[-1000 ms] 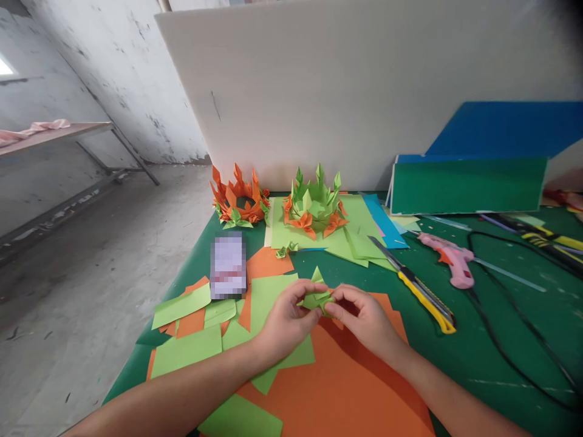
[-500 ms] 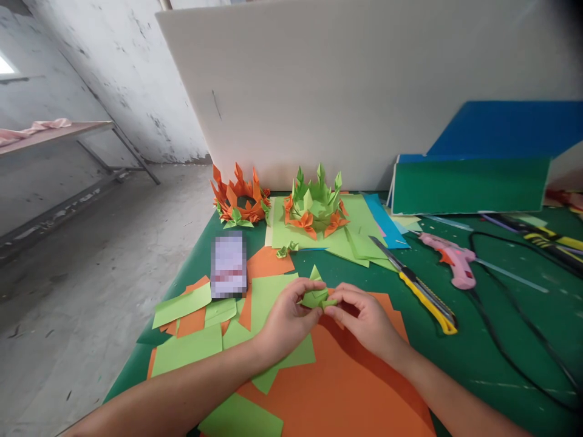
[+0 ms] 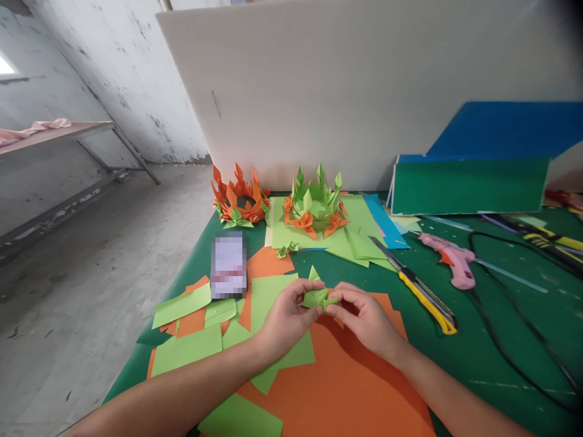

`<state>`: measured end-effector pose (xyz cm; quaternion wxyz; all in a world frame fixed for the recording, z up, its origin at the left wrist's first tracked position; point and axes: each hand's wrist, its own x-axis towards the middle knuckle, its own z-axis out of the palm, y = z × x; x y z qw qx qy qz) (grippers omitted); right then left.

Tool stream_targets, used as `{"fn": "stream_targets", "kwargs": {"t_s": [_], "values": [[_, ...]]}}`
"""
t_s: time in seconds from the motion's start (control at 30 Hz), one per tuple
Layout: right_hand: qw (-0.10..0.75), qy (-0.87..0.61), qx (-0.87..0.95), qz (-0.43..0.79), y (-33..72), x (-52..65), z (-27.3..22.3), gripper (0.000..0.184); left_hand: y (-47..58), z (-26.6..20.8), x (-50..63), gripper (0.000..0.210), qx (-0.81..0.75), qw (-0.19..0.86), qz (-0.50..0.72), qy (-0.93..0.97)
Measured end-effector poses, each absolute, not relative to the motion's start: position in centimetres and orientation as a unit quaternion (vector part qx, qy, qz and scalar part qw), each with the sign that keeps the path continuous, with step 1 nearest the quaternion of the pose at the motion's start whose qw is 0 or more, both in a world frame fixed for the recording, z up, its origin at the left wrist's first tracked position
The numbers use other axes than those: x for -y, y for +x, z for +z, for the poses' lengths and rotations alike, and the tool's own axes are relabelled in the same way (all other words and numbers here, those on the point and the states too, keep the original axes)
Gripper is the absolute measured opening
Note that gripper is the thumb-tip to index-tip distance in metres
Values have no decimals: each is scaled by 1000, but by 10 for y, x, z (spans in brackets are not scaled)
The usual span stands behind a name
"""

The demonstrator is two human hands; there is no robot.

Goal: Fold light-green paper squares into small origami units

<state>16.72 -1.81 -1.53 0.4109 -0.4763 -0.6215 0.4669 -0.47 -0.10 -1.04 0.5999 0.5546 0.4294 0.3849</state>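
A small folded green paper piece (image 3: 315,297) is held between my two hands, one pointed tip sticking up at its far side. My left hand (image 3: 291,315) pinches its left part between thumb and fingers. With thumb and forefinger, my right hand (image 3: 362,315) grips a flap on the right side. Beneath both hands lies a large orange paper sheet (image 3: 359,388). Green paper sheets (image 3: 186,349) and orange scraps are spread to the left. Beyond the hands stand a green paper crown (image 3: 319,203) with orange flowers and an orange paper crown (image 3: 239,197) with green flowers.
A phone (image 3: 228,264) with a blurred screen lies left of the hands. On the right are a yellow utility knife (image 3: 423,297) with its blade out, a pink glue gun (image 3: 453,258) and its black cord (image 3: 501,358). A white board (image 3: 319,91) stands behind the green table (image 3: 496,328).
Almost nothing differs. The fingers and the folded green paper have shifted very slightly, with both hands keeping their grip.
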Motion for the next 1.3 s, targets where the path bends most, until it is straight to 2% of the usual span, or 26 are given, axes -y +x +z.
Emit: {"fn": "stream_targets", "kwargs": {"t_s": [0.37, 0.7, 1.07, 1.3], "values": [[404, -489, 634, 442, 166, 20, -18, 22, -3, -14, 1, 28, -418, 608, 382, 557], [417, -512, 613, 435, 165, 20, -23, 23, -5, -21, 5, 29, -404, 545, 393, 621], [416, -521, 608, 431, 163, 20, -20, 33, -4, -8, 4, 15, -430, 526, 380, 628], [425, -492, 585, 485, 166, 19, -18, 23, -5, -6, 3, 17, -410, 515, 385, 647]]}}
